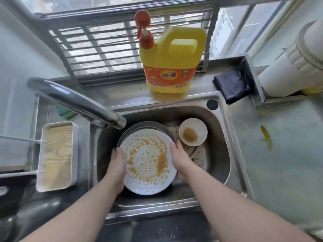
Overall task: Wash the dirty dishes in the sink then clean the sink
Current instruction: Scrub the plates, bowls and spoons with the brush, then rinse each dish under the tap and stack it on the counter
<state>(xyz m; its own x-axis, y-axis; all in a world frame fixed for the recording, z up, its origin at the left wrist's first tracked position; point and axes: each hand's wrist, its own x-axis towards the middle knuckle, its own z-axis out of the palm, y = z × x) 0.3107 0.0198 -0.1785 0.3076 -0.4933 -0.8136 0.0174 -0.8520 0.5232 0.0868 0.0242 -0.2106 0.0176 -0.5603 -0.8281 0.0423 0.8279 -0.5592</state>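
Observation:
A white plate (pixel 148 163) smeared with orange sauce is tilted up over the steel sink (pixel 225 154). My left hand (pixel 117 165) grips its left rim and my right hand (pixel 180 158) grips its right rim. A dark round pan (pixel 157 125) shows behind the plate's top edge. To the right sits a small white bowl (pixel 193 131) with brown residue, on top of another dirty dish (pixel 201 156). The tap spout (pixel 78 103) ends just above the plate's upper left; no water runs.
A yellow dish-soap jug (pixel 170 62) with an orange pump stands behind the sink. A dark cloth (pixel 232 84) lies at the back right, a green sponge (pixel 65 113) under the tap. A white tray (pixel 57 157) sits left. An orange spill (pixel 266 137) marks the right counter.

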